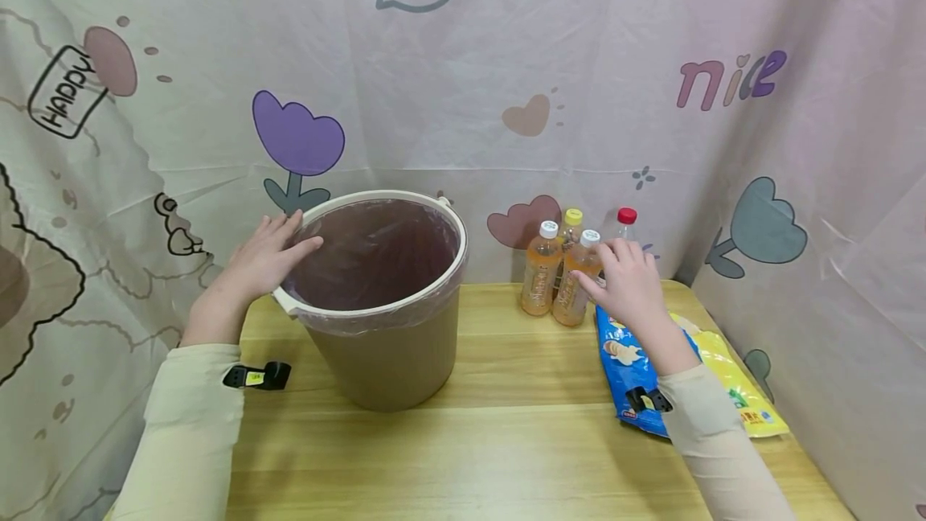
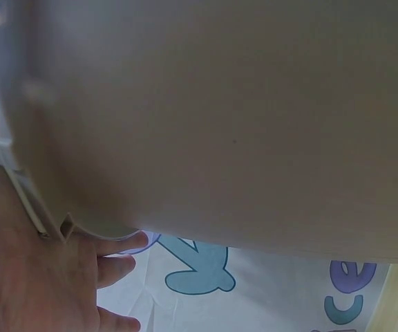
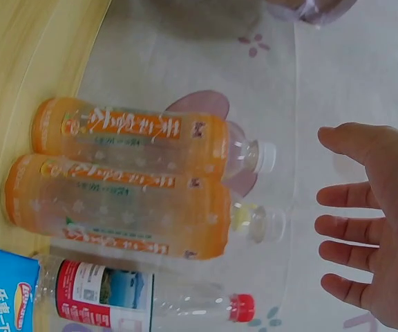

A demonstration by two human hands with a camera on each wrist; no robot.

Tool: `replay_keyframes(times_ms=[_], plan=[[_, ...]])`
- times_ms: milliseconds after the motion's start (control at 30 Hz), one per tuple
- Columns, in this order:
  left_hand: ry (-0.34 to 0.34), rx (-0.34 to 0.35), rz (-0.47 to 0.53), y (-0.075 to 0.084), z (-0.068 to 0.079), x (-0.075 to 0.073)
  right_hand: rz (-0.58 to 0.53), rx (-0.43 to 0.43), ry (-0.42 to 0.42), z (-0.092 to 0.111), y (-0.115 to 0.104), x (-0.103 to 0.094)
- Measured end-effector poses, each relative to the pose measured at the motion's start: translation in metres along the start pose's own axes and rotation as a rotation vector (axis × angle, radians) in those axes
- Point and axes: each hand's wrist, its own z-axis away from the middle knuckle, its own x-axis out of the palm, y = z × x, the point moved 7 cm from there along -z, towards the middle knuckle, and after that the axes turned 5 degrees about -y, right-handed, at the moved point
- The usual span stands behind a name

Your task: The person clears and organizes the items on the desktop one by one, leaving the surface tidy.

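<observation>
Bottles standing ungripped, far right.
Right hand is hovering, spread, empty; left hand resting straight-fingered on bin.

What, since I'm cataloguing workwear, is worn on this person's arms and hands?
The left hand and right hand show no gloves. The sleeves are plain and pale cream, ending short of the hands. At each sleeve's end sits a small black device with a yellow label.

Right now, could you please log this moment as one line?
left hand at lined bin | right hand near upright capped bottles, holding nothing | blue bag, yellow bag on table
</observation>
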Motion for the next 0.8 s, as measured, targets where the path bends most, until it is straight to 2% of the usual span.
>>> replay_keyframes(times_ms=[167,800], plan=[[0.002,0.000,-0.003,-0.001,0.000,0.000,-0.004,0.060,-0.045,-0.004,0.011,0.008],[0.014,0.003,-0.002,-0.001,-0.001,0.001,-0.058,0.257,-0.078,-0.014,0.038,0.036]])
